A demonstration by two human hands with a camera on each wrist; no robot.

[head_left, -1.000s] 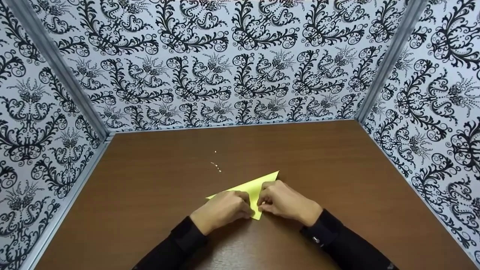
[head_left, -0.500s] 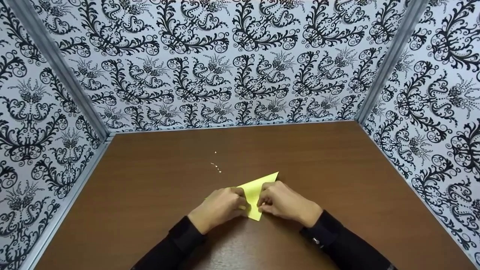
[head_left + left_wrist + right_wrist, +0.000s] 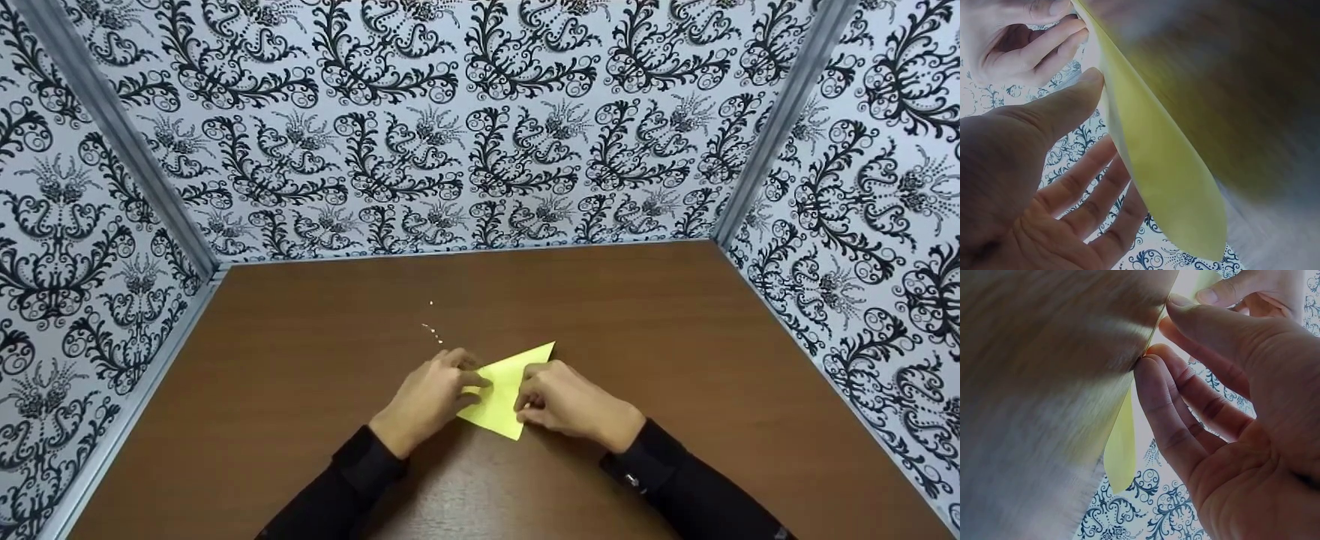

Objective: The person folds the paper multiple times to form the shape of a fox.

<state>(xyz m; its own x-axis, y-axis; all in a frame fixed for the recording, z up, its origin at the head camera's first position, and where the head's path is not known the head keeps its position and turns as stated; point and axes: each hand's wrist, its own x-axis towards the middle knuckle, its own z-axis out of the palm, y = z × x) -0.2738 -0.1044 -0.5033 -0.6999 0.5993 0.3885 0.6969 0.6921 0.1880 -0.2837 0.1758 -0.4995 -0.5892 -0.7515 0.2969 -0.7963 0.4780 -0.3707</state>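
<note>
Yellow paper [image 3: 496, 412] on the counter [image 3: 315, 337], between left hand [image 3: 427, 394] and right hand [image 3: 568, 405], left side partly hidden. Left hand: fingers loose, mostly straight, spread about the left part, thumb touching along the edge in the left wrist view; no firm grip visible. Right hand: fingers bent, thumb and fingertips gripping the right edge, low at the counter. Curved free end in the left wrist view, so likely thin, very light, soft across the face, a little stiffer along any fold; whether folded double, cannot tell for sure. Probably easy to crease, easy to tear with a hard pull, apt to slide on the smooth-looking counter unless pinned. Best taken by edges or corners, gentle pinch between thumb and finger; flat fingertips better for holding down. Far corner at upper right exposed, good for a pinch; near corner also bare, same. Avoid squeezing mid-sheet: risk of unwanted wrinkles. White specks [image 3: 432, 331] just beyond the left hand, apart from the paper; too small to identify.
</note>
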